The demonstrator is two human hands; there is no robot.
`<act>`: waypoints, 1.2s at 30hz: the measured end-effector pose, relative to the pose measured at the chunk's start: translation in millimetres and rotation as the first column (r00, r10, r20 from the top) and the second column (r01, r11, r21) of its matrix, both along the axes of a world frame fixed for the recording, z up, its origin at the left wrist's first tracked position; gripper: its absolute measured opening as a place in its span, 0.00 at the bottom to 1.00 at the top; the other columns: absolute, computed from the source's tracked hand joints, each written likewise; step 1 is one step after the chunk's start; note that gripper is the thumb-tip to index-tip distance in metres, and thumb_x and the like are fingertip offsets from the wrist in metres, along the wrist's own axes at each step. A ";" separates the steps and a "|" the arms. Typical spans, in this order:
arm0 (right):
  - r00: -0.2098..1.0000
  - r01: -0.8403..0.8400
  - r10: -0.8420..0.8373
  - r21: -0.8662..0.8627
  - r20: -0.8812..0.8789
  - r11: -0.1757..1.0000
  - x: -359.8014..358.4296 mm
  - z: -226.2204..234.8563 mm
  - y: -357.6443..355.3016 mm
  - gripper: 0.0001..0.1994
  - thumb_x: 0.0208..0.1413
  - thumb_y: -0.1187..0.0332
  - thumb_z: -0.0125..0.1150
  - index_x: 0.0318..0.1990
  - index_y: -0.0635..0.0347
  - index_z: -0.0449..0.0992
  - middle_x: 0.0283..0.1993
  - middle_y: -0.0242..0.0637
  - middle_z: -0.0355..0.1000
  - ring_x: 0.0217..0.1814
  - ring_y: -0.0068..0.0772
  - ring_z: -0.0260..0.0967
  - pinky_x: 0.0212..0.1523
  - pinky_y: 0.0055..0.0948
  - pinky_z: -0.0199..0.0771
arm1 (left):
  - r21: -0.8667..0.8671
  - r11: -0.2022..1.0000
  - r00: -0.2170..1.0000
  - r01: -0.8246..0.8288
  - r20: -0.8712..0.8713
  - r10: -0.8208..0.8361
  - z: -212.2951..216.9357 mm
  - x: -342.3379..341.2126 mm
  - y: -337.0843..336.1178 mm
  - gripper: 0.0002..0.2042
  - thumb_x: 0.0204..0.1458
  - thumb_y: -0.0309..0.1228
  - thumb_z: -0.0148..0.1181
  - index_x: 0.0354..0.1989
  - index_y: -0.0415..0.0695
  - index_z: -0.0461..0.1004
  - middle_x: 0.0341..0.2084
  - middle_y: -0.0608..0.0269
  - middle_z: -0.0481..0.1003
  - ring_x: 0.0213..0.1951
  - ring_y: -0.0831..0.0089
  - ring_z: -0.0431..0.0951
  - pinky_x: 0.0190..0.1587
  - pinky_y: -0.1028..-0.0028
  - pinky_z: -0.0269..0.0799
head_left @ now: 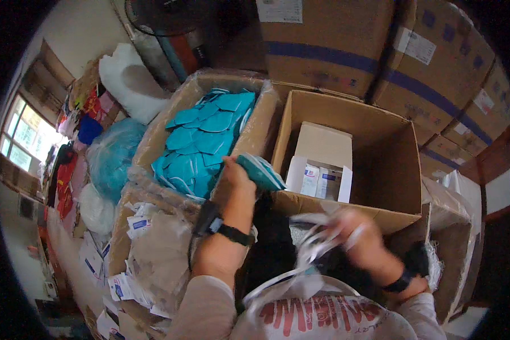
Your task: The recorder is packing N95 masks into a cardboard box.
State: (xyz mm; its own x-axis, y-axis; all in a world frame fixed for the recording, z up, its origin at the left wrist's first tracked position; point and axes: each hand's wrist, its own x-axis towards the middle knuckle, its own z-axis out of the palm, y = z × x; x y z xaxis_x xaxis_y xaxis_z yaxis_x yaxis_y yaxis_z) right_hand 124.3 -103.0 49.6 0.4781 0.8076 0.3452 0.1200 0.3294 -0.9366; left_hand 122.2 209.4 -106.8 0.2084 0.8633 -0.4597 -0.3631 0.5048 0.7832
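Observation:
My left hand [236, 180] is closed on a teal folded face mask [262, 171], which sticks out to the right from the fingers; whether more than one is stacked there I cannot tell. Just left of it, a plastic-lined carton [264, 101] is heaped with similar teal masks [201, 139] edged in white. My right hand [358, 238] is smeared by motion, low in front of the brown cardboard box. White strips or straps [313, 245] trail from its fingers, blurred as well. Inside that brown box [388, 161] stands a white flip-top carton [324, 148] holding several printed packets [318, 180].
Clear flattened packets [161, 249] fill a carton at the lower left. Beyond it lies a plastic bag of teal material [116, 153]. Large taped cartons [323, 51] are stacked along the back and right. A dark fan [158, 14] stands at the top.

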 end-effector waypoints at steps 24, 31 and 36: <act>0.839 0.538 -0.300 -0.771 0.453 0.340 213.7 -140.3 -78.8 0.11 0.53 0.65 0.52 0.40 0.62 0.71 0.39 0.41 0.71 0.42 0.35 0.68 0.44 0.31 0.66 | 0.796 0.177 0.582 0.579 -0.556 0.594 21.5 22.1 148.2 0.16 0.51 0.39 0.49 0.43 0.41 0.70 0.49 0.48 0.64 0.55 0.58 0.58 0.55 0.65 0.53; 0.883 0.299 0.267 -0.902 0.385 0.313 214.3 -300.3 64.0 0.22 0.47 0.61 0.55 0.48 0.63 0.66 0.53 0.49 0.60 0.55 0.48 0.58 0.54 0.38 0.59 | 0.391 0.636 0.569 0.665 -0.817 -0.093 -32.8 6.6 144.8 0.19 0.53 0.37 0.47 0.47 0.36 0.66 0.48 0.50 0.65 0.53 0.60 0.61 0.54 0.69 0.55; 0.917 0.394 0.018 -0.910 0.400 0.128 224.8 -319.4 93.0 0.31 0.44 0.57 0.57 0.54 0.65 0.59 0.59 0.51 0.52 0.59 0.50 0.52 0.57 0.38 0.57 | 0.398 0.472 0.432 0.787 -0.901 0.039 -24.7 -34.2 86.8 0.16 0.55 0.34 0.45 0.46 0.36 0.66 0.47 0.53 0.66 0.50 0.65 0.64 0.54 0.71 0.55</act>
State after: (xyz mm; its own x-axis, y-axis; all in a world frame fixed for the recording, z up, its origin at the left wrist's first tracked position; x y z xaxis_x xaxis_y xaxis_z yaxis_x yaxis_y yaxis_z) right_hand 349.2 -10.0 -269.8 0.7334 0.4544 -0.5057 0.3028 -0.8843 -0.3555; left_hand 88.0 296.2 -131.5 0.5670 0.8202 0.0762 0.5851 -0.4662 0.6636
